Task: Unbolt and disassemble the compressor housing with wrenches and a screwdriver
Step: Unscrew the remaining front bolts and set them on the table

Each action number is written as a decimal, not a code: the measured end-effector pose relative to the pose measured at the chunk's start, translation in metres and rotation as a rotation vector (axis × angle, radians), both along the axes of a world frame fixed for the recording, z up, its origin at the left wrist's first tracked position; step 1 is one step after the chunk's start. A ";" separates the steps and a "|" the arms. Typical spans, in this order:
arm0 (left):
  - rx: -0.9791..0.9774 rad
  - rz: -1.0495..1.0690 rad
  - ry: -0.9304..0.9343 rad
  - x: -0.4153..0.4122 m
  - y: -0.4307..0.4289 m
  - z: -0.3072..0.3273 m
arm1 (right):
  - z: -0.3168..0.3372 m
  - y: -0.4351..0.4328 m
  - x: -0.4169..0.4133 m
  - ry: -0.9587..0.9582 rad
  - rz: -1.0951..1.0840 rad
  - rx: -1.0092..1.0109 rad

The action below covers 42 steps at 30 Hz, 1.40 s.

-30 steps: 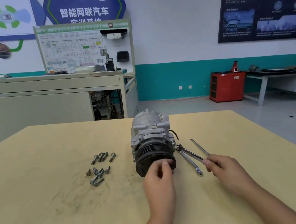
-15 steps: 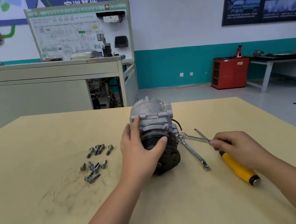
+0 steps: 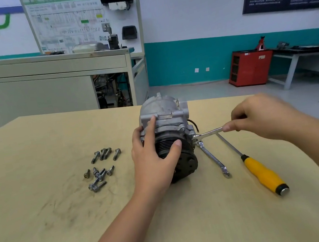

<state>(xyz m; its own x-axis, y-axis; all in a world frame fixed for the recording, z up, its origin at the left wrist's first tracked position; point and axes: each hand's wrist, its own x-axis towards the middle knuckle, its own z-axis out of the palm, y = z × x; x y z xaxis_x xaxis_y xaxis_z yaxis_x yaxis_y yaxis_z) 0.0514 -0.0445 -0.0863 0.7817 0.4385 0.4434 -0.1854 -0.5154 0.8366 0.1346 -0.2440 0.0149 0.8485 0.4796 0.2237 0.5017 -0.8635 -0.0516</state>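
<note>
On table (image 3: 67,229) centre, compressor (image 3: 162,107) lies pulley-end toward wearer. Left grip (image 3: 156,159) clasps its front. Right grip (image 3: 262,119) pinches wrench (image 3: 208,133) by far end, head at housing's right side. Risk: light pinch, so wrench may slip & round the bolt. Compressor could roll w/ torque.

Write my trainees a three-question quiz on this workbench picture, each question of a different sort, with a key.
1. True or false: the yellow-handled screwdriver lies untouched on the pale wooden table.
2. What does the right hand pinch? A) the screwdriver B) the silver wrench set against the grey metal compressor C) nothing
3. Fill in: the loose grey bolts lie to the compressor's ____.
Key: 1 true; 2 B; 3 left.
</note>
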 end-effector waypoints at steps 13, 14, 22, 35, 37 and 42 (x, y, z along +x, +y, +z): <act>-0.004 -0.029 -0.029 -0.004 0.003 0.000 | 0.028 0.082 -0.105 -0.267 -0.020 -0.449; 0.005 -0.040 -0.021 -0.005 0.003 0.000 | 0.026 0.076 -0.108 -0.251 -0.049 -0.435; 0.235 0.174 -0.280 -0.020 -0.008 0.004 | -0.038 0.013 -0.110 0.086 -0.233 0.150; -0.105 -0.223 0.229 -0.020 -0.058 -0.004 | -0.118 0.030 -0.103 0.512 -0.197 1.044; -0.136 -0.227 0.228 -0.019 -0.058 -0.006 | -0.119 0.032 -0.102 0.523 -0.186 1.059; -0.159 -0.237 0.213 -0.018 -0.056 -0.009 | -0.122 0.033 -0.101 0.520 -0.175 1.070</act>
